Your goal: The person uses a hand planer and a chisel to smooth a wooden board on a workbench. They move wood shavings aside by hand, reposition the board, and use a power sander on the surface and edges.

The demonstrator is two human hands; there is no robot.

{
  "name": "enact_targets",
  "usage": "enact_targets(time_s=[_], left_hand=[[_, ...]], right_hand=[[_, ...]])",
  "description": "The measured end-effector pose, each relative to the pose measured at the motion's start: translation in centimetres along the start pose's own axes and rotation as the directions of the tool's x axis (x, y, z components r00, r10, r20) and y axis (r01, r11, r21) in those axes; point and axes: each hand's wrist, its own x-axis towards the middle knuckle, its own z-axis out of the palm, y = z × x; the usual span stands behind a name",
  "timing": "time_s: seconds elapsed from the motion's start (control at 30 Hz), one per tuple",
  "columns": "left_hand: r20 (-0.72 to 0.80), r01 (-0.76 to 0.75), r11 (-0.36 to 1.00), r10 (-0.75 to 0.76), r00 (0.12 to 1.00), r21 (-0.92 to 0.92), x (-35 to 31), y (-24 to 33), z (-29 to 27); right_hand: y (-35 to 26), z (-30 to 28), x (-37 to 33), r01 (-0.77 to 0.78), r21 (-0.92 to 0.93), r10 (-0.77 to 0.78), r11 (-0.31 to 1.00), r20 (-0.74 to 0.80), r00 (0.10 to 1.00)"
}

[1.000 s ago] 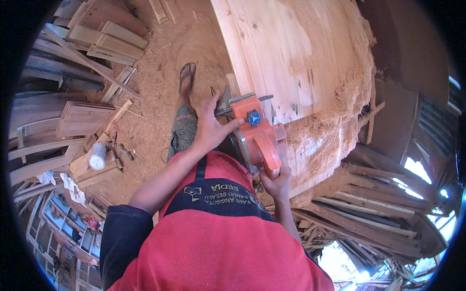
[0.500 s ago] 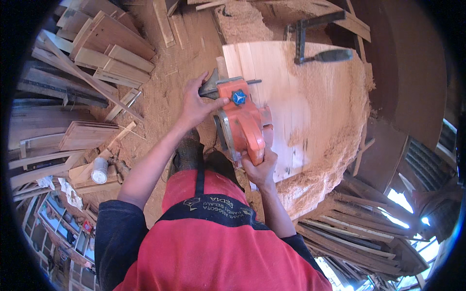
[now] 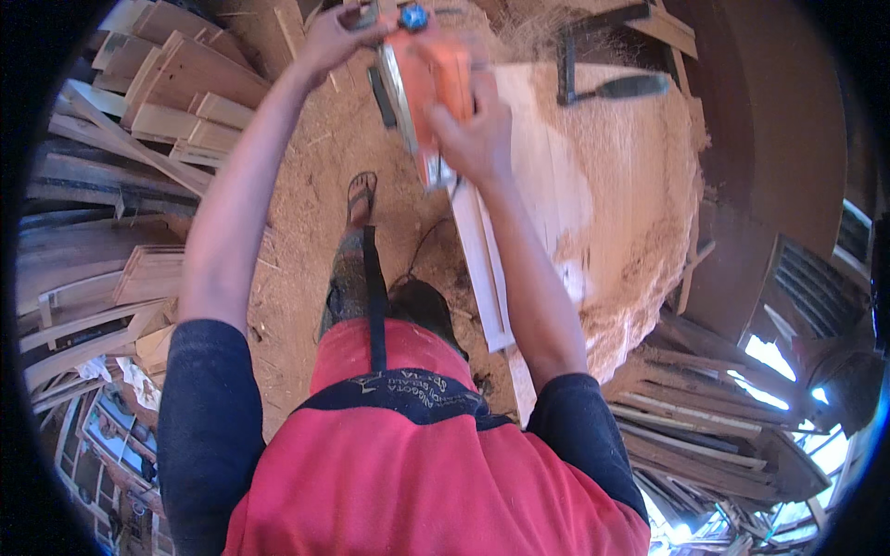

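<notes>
An orange electric planer (image 3: 443, 79) with a blue front knob (image 3: 413, 17) is over the far left edge of a pale wooden panel (image 3: 547, 176). My right hand (image 3: 477, 134) is wrapped round its rear handle and partly smeared by motion. My left hand (image 3: 336, 39) grips the front left side of the planer, with its fingertips near the top rim. Fine shavings spray up beyond the planer. A narrow pale wood strip (image 3: 484, 273) runs along the panel's near left edge, under my right forearm.
A clamp with a dark handle (image 3: 632, 86) sits at the panel's far end. Sawdust (image 3: 640, 315) heaps along its right side. Stacked boards (image 3: 190, 69) lie at the left, more planks (image 3: 695, 426) at the lower right. My sandalled foot (image 3: 362, 195) stands on the shavings-covered floor.
Both hands have pushed the planer away from me and slightly left, to the panel's far end. My arms are stretched further out. Shavings now fly, and a foot has come into view.
</notes>
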Motion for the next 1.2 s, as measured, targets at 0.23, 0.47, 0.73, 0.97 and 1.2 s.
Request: enact_targets(time_s=[0.23,0.47,0.73,0.97,1.2], left_hand=[[-0.004,-0.043,0.998,0.043,0.999,-0.055,-17.6,0.7,9.0],[-0.001,0.031,0.992,-0.031,1.0,0.122,-45.2,0.9,20.8],[-0.03,0.007,0.996,-0.004,1.0,0.085,-40.9,1.2,18.8],[-0.1,-0.013,0.992,0.025,0.995,0.122,-27.9,0.1,13.4],[-0.106,-0.025,0.997,0.018,0.994,-0.068,-13.8,0.5,7.1]], right_hand=[[-3.1,-7.8,-17.1,-0.282,0.123,0.273,0.951,0.088,0.958],[-4.2,-18.4,-45.2,-0.546,-0.101,0.555,0.832,0.18,0.812],[-2.8,-16.8,-42.7,-0.699,-0.05,0.69,0.714,0.221,0.689],[-3.1,-11.2,-27.1,-0.511,0.052,0.493,0.858,0.195,0.848],[-2.2,-5.5,-12.7,-0.396,0.059,0.384,0.916,0.155,0.91]])
